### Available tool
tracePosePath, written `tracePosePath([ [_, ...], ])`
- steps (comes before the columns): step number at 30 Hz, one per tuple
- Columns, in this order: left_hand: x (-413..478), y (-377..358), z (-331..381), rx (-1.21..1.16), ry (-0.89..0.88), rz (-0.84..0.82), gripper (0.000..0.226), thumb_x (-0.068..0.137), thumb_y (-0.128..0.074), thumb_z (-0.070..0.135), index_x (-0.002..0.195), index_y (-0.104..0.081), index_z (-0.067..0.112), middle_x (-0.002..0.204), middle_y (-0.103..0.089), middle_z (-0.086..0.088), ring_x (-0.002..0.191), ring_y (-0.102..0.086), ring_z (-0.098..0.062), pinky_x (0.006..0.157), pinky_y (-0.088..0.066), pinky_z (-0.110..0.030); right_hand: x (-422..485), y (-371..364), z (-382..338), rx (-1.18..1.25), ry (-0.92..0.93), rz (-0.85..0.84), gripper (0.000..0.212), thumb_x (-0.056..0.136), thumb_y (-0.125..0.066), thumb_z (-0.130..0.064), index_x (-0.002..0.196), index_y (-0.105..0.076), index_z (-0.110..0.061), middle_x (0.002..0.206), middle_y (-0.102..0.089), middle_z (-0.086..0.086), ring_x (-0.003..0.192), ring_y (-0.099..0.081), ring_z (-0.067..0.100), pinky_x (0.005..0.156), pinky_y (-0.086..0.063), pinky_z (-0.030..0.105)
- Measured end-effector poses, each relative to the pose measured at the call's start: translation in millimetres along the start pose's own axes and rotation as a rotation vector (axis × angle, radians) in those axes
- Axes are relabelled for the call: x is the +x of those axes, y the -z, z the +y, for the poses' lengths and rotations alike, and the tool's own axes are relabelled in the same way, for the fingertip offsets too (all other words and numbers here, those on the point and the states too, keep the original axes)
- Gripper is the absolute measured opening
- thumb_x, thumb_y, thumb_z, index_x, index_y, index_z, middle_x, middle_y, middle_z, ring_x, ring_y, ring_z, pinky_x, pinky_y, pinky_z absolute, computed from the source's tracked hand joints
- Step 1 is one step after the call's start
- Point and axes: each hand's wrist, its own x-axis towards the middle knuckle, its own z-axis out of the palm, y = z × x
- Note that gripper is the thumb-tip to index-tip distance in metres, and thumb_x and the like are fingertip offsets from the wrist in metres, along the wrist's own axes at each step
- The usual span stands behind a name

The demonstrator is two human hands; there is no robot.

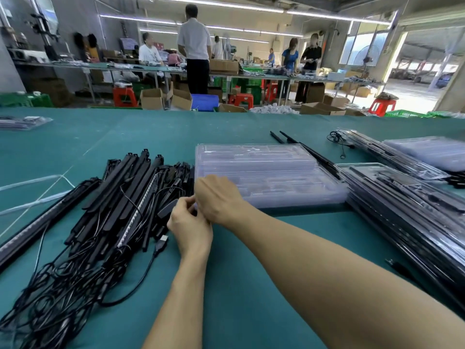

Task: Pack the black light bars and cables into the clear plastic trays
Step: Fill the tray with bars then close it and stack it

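Pinching the near left corner of the stack of clear plastic trays (271, 172), the left hand (190, 222) has its thumb and forefinger closed on the clear edge, the other fingers curled beneath. Right hand (219, 197): just above the left and touching it, fingers curled down over that same corner, grasping it; the fingertips are hidden by the back of the hand. Stack: flat on the green table (239, 273), running away from the grip toward the far right. Black light bars (130, 195): loose heap just to the left of the grip, the nearest ends almost touching the left hand. Cables (57, 293): tangled at the near end of that heap, below and left of the grip; one USB plug (163, 240) lies just beside the left wrist. Filled trays (402, 205): stacked to the right of the grip, just past the clear stack. Two loose bars (302, 149): beyond the grip, along the clear stack's far right edge.
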Motion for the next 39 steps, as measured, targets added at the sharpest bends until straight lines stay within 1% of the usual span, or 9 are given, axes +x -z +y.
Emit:
tracePosePath([
  [4,2,-2,0,-0.006,0.021,-0.029,0.023,0.094,-0.063,0.022,0.074,-0.058,0.011,0.067,-0.064,-0.002,0.043,-0.062,-0.006,0.04,-0.04,-0.012,6,14,4,0.151,-0.048,0.22,0.013,0.092,-0.05,-0.013,0.082,-0.042,-0.012,0.085,-0.039,0.005,0.071,-0.042,0.027,0.06,-0.034,0.037],
  [10,-6,-3,0,0.109,-0.109,-0.062,0.031,0.095,-0.061,0.028,0.075,-0.043,0.012,0.076,-0.061,-0.011,0.065,-0.065,-0.035,0.059,-0.053,-0.047,23,57,21,0.243,-0.166,0.72,0.014,0.1,-0.043,-0.013,0.09,-0.051,-0.007,0.092,-0.053,0.012,0.073,-0.051,0.027,0.061,-0.047,0.042],
  [15,-6,-2,-3,0.127,-0.162,-0.072,0.015,0.098,-0.059,0.024,0.087,-0.052,0.016,0.086,-0.06,-0.008,0.058,-0.065,-0.027,0.048,-0.049,-0.025,22,60,30,0.305,-0.116,0.78,0.018,0.102,-0.045,-0.015,0.094,-0.053,-0.002,0.095,-0.053,0.014,0.077,-0.049,0.028,0.067,-0.045,0.043],
  [22,-3,-4,-4,0.12,-0.137,-0.1,0.021,0.1,-0.053,0.019,0.112,-0.069,0.012,0.107,-0.063,-0.006,0.085,-0.069,-0.033,0.082,-0.056,-0.047,39,85,50,0.442,-0.116,1.007,0.017,0.101,-0.045,-0.01,0.089,-0.053,0.0,0.089,-0.052,0.014,0.074,-0.049,0.027,0.065,-0.047,0.046],
  [26,-3,-5,-2,0.128,-0.114,-0.09,0.025,0.1,-0.052,0.021,0.118,-0.069,0.014,0.112,-0.062,-0.004,0.087,-0.069,-0.034,0.082,-0.057,-0.045,21,60,57,0.229,0.175,0.709,0.02,0.096,-0.06,-0.016,0.097,-0.058,0.004,0.096,-0.055,0.02,0.072,-0.056,0.031,0.059,-0.054,0.045],
  [29,-2,-5,-3,0.136,-0.129,-0.094,0.023,0.101,-0.053,0.023,0.111,-0.07,0.013,0.109,-0.062,-0.006,0.083,-0.068,-0.035,0.076,-0.057,-0.044,-2,31,79,0.083,0.164,0.249,0.05,0.092,-0.064,-0.038,0.13,-0.051,-0.008,0.118,-0.055,0.015,0.091,-0.061,0.033,0.077,-0.053,0.046],
  [31,-3,-5,-3,0.148,-0.134,-0.107,0.021,0.1,-0.052,0.025,0.104,-0.069,0.013,0.106,-0.06,-0.006,0.081,-0.067,-0.034,0.077,-0.055,-0.046,-19,14,99,-0.027,0.102,0.09,0.053,0.095,-0.057,-0.045,0.137,-0.048,-0.016,0.125,-0.053,0.009,0.107,-0.056,0.03,0.091,-0.046,0.041],
  [35,-8,-5,-1,0.211,-0.155,-0.089,0.017,0.093,-0.064,0.033,0.099,-0.067,0.018,0.104,-0.057,-0.005,0.087,-0.058,-0.025,0.074,-0.041,-0.028,-51,-2,130,0.038,0.023,0.087,0.048,0.096,-0.043,-0.058,0.124,-0.061,-0.024,0.12,-0.058,-0.001,0.112,-0.052,0.02,0.096,-0.037,0.035],
  [39,-9,-7,-1,0.348,-0.162,-0.15,0.032,0.081,-0.069,0.055,0.086,-0.052,0.029,0.102,-0.05,0.004,0.089,-0.053,-0.021,0.073,-0.038,-0.03,-65,0,151,0.019,-0.018,0.11,0.033,0.097,-0.049,-0.048,0.117,-0.065,-0.027,0.113,-0.061,-0.003,0.107,-0.055,0.021,0.088,-0.036,0.034],
])
